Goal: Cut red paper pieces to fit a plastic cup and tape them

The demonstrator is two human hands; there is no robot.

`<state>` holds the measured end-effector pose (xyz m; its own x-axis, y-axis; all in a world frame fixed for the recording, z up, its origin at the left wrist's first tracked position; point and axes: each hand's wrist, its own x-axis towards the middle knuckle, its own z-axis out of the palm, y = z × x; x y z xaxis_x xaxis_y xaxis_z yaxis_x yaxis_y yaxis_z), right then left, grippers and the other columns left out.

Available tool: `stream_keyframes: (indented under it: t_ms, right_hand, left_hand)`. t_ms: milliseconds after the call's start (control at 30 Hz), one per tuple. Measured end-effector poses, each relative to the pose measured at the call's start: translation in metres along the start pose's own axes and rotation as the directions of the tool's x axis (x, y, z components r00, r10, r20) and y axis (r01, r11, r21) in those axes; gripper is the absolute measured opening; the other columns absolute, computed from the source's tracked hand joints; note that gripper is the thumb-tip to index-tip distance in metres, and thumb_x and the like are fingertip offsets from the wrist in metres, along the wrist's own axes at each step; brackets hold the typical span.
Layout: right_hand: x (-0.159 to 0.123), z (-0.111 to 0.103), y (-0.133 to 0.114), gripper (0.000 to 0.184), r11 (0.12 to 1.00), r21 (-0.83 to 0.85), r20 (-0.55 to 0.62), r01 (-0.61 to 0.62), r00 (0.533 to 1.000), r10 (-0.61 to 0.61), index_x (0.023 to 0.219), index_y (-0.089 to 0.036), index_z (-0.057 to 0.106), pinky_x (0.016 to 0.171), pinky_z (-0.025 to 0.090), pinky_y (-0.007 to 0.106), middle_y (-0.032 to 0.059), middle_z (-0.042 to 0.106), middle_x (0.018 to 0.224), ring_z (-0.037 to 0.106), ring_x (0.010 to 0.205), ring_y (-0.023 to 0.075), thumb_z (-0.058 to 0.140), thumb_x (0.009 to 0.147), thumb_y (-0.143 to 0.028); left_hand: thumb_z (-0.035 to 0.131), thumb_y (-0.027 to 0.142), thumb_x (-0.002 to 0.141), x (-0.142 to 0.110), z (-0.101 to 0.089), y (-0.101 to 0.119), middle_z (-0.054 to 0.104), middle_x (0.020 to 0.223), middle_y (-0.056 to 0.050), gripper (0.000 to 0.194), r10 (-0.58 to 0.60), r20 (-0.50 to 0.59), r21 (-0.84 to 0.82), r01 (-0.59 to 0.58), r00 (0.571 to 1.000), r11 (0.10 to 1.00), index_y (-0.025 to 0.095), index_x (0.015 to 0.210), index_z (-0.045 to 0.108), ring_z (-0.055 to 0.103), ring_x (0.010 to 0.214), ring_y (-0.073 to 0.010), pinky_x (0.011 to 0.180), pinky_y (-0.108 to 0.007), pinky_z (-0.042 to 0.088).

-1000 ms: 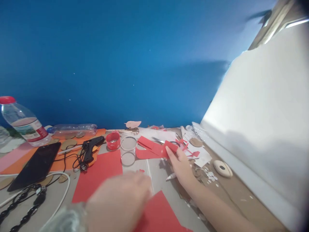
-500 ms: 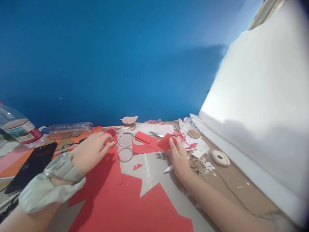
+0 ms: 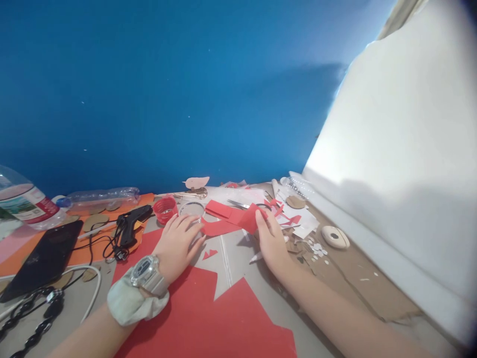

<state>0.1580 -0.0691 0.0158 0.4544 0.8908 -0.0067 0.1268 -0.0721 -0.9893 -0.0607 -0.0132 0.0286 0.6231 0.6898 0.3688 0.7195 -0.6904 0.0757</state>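
Reaches forward with both arms, bringing the left forearm (image 3: 100,325) in from the lower left and the right forearm (image 3: 335,313) in from the lower right, slanted toward each other. Holds the left hand (image 3: 181,246) palm down with its back in view, fingers spread loosely apart and pointing forward, slightly to the right. Bends the right hand (image 3: 273,241) inward beyond the right wrist (image 3: 288,271), pinched closed, with fingers gathered close together and pointing forward and left. Rests neither hand against the other, leaving a gap between them.
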Motion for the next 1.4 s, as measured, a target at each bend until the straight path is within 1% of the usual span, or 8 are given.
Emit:
stream_keyframes:
  t_ms: [200, 433, 700, 867, 1033, 1100, 1233, 1400]
  right_hand:
    - [0.000, 0.001, 0.001, 0.054, 0.999, 0.017, -0.016, 0.028, 0.999, -0.028, 0.127, -0.027, 0.045, 0.043, 0.052, 0.027, 0.0072, 0.054, 0.122, 0.061, 0.087, 0.0255, 0.043, 0.081, -0.057]
    - [0.001, 0.002, 0.005, 0.053, 0.999, 0.015, -0.007, 0.038, 0.999, -0.038, 0.124, -0.029, 0.048, 0.032, 0.046, 0.027, 0.0068, 0.056, 0.120, 0.063, 0.071, 0.0227, 0.042, 0.081, -0.059]
    - [0.005, 0.002, -0.001, 0.041, 0.991, 0.014, 0.005, 0.130, 0.991, -0.130, 0.107, -0.024, 0.059, 0.047, 0.049, 0.030, 0.0066, 0.064, 0.099, 0.062, 0.073, 0.0224, 0.047, 0.081, -0.053]
    - [0.009, 0.004, -0.003, 0.029, 0.982, 0.044, 0.026, 0.183, 0.983, -0.184, 0.092, -0.023, 0.058, 0.054, 0.047, 0.030, 0.0018, 0.064, 0.078, 0.058, 0.060, 0.0172, 0.054, 0.079, -0.049]
    - [0.013, 0.002, -0.002, 0.029, 0.975, 0.116, 0.006, 0.190, 0.981, -0.192, 0.087, -0.023, 0.052, 0.058, 0.047, 0.029, 0.0007, 0.063, 0.079, 0.058, 0.068, 0.0175, 0.055, 0.077, -0.050]
    - [0.012, 0.001, -0.005, 0.028, 0.973, 0.134, -0.003, 0.190, 0.982, -0.191, 0.083, -0.023, 0.052, 0.063, 0.047, 0.029, -0.0001, 0.062, 0.079, 0.058, 0.071, 0.0172, 0.056, 0.077, -0.050]
    - [0.006, -0.001, -0.015, 0.027, 0.976, 0.154, -0.020, 0.155, 0.988, -0.154, 0.082, -0.024, 0.053, 0.054, 0.045, 0.027, -0.0012, 0.059, 0.074, 0.055, 0.062, 0.0154, 0.054, 0.078, -0.051]
    - [-0.006, 0.006, -0.025, 0.030, 0.972, 0.204, -0.052, 0.113, 0.993, -0.104, 0.083, -0.026, 0.045, 0.048, 0.043, 0.027, -0.0017, 0.058, 0.072, 0.052, 0.057, 0.0149, 0.043, 0.083, -0.055]
  left_hand:
    - [0.043, 0.027, 0.087, 0.000, 0.006, -0.005, 0.062, 0.109, -0.008, 0.022, 0.013, -0.092, -0.091, -0.021, 0.996, 0.996, 0.018, 0.099, 0.061, 0.052, 0.102, -0.0251, 0.093, -0.045, 0.038]
    - [0.048, 0.025, 0.086, 0.000, 0.011, -0.008, 0.064, 0.108, -0.007, 0.025, -0.011, -0.142, -0.219, -0.020, 0.990, 0.976, 0.018, 0.104, 0.062, 0.052, 0.099, -0.0245, 0.091, -0.043, 0.040]
    - [0.058, 0.033, 0.080, 0.004, -0.007, 0.003, 0.064, 0.109, -0.008, 0.027, -0.280, -0.128, -0.456, 0.194, 0.951, 0.868, 0.019, 0.101, 0.064, 0.053, 0.106, -0.0248, 0.097, -0.042, 0.037]
    - [0.056, 0.033, 0.081, 0.009, -0.026, 0.013, 0.067, 0.107, -0.006, 0.025, -0.464, -0.014, -0.651, 0.344, 0.886, 0.677, 0.019, 0.099, 0.065, 0.061, 0.099, -0.0197, 0.089, -0.032, 0.046]
    - [0.059, 0.033, 0.080, 0.012, -0.041, 0.025, 0.068, 0.108, -0.004, 0.026, -0.574, 0.046, -0.777, 0.391, 0.817, 0.494, 0.020, 0.102, 0.065, 0.062, 0.098, -0.0169, 0.081, -0.025, 0.050]
    - [0.061, 0.031, 0.078, 0.014, -0.045, 0.028, 0.069, 0.106, -0.003, 0.025, -0.618, 0.060, -0.836, 0.377, 0.784, 0.398, 0.020, 0.100, 0.065, 0.063, 0.095, -0.0151, 0.079, -0.022, 0.050]
    - [0.074, 0.022, 0.066, 0.016, -0.045, 0.029, 0.070, 0.084, -0.001, 0.018, -0.718, 0.149, -0.973, 0.232, 0.680, 0.018, 0.017, 0.083, 0.067, 0.062, 0.079, -0.0103, 0.073, -0.017, 0.049]
    - [0.078, 0.026, 0.061, 0.014, -0.025, 0.023, 0.064, 0.079, 0.003, 0.028, -0.734, 0.181, -0.983, 0.131, 0.654, -0.126, 0.018, 0.081, 0.060, 0.061, 0.075, -0.0077, 0.071, -0.017, 0.049]
